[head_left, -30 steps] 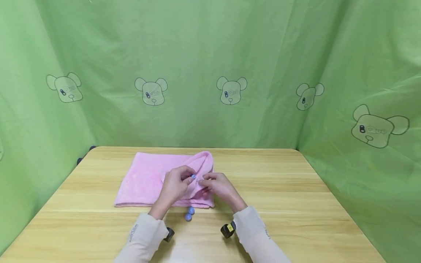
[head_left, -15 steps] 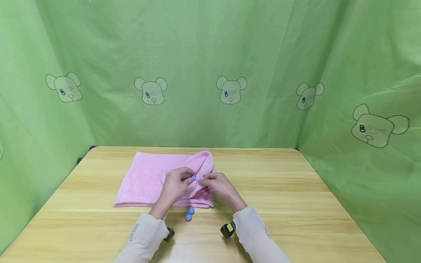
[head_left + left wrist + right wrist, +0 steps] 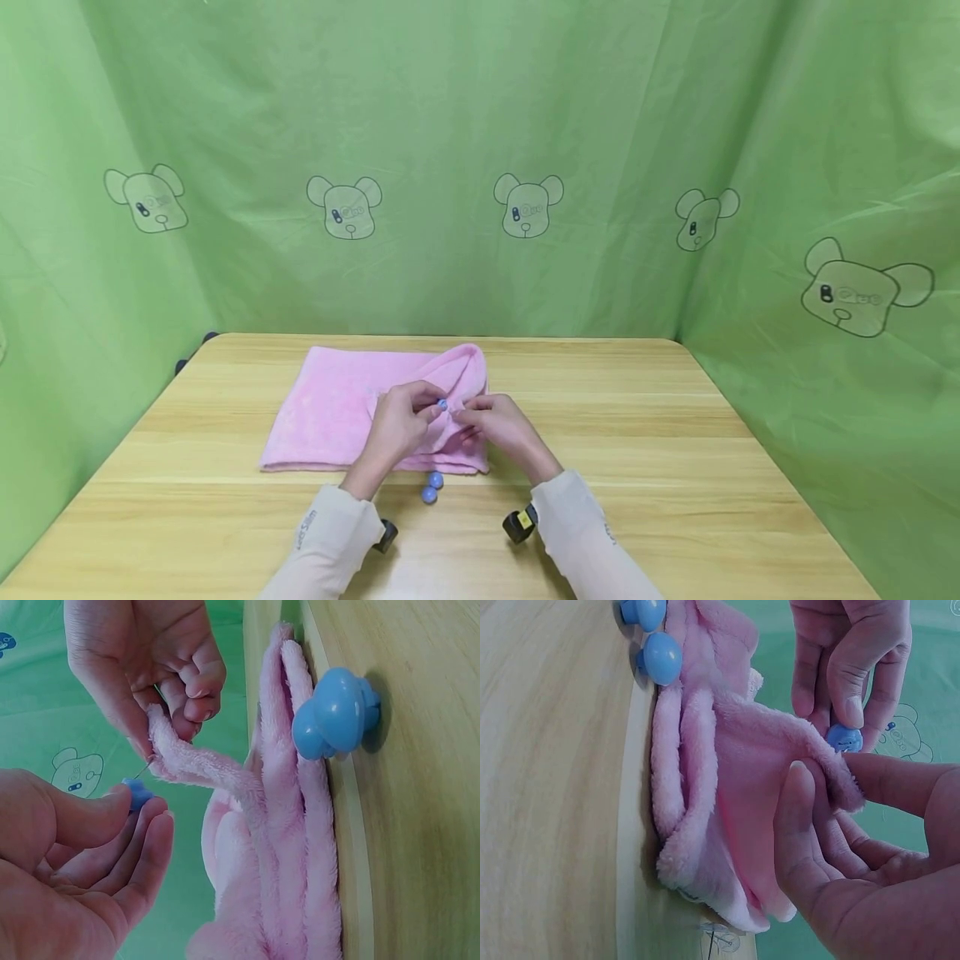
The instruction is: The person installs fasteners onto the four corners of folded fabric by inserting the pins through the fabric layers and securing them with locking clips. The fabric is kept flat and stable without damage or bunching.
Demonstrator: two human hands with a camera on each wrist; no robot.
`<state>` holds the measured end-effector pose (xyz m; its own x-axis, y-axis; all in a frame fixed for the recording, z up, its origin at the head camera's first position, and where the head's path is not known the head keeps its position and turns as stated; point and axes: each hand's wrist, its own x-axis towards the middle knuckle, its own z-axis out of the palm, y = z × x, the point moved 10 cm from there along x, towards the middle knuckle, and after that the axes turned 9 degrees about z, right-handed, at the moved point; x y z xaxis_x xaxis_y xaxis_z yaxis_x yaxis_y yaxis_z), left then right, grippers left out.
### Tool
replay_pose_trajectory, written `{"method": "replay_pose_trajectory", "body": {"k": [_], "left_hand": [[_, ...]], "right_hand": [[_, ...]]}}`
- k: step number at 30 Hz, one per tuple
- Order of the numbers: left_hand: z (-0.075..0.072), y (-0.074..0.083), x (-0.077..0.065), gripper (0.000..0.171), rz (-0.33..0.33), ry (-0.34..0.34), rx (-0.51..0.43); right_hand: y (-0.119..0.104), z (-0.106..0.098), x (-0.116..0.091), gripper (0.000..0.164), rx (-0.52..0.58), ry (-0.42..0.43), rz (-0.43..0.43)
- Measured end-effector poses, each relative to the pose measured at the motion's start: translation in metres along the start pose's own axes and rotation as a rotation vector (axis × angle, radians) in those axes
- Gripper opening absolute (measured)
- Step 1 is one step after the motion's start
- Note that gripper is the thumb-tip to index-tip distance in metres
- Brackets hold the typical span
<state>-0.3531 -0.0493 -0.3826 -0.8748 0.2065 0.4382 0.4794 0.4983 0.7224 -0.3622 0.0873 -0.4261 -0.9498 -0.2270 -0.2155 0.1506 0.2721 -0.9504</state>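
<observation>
A pink plush cloth [image 3: 330, 408] lies folded on the table, its right corner lifted and turned back. My left hand [image 3: 401, 421] pinches a small blue cap [image 3: 138, 793] between thumb and fingertips. A thin metal pin [image 3: 142, 769] runs between that cap and the cloth edge. In the right wrist view the cap's slotted underside faces the cloth. My right hand [image 3: 506, 425] pinches the raised edge of the plush cloth [image 3: 832, 769] between thumb and fingers, close beside the cap. Two blue mushroom-shaped clips [image 3: 430, 494] stand together at the cloth's near edge.
The wooden table [image 3: 660, 467] extends around the cloth on every side. A green curtain [image 3: 450, 108] printed with bear heads hangs behind it and along both sides. Black wrist-worn devices [image 3: 519, 525] sit under the pale sleeves [image 3: 330, 533].
The blue cap in my left fingers has turned and shifted very slightly. Both hands, the cloth and the two clips on the table stay where they were.
</observation>
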Motion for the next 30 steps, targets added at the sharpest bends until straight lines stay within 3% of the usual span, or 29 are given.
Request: {"method": "replay_pose_trajectory", "body": {"k": [15,25,30], "left_hand": [[0.000,0.007,0.000,0.020,0.072,0.012,0.018],[-0.002,0.013,-0.001,0.025,0.099,0.040,0.046],[-0.002,0.014,0.000,0.020,0.093,0.035,0.033]], "right_hand": [[-0.001,-0.001,0.000,0.017,-0.023,0.004,-0.025],[-0.002,0.003,-0.001,0.018,-0.004,-0.028,-0.024],[-0.002,0.005,-0.002,0.021,-0.002,-0.061,-0.019]]}}
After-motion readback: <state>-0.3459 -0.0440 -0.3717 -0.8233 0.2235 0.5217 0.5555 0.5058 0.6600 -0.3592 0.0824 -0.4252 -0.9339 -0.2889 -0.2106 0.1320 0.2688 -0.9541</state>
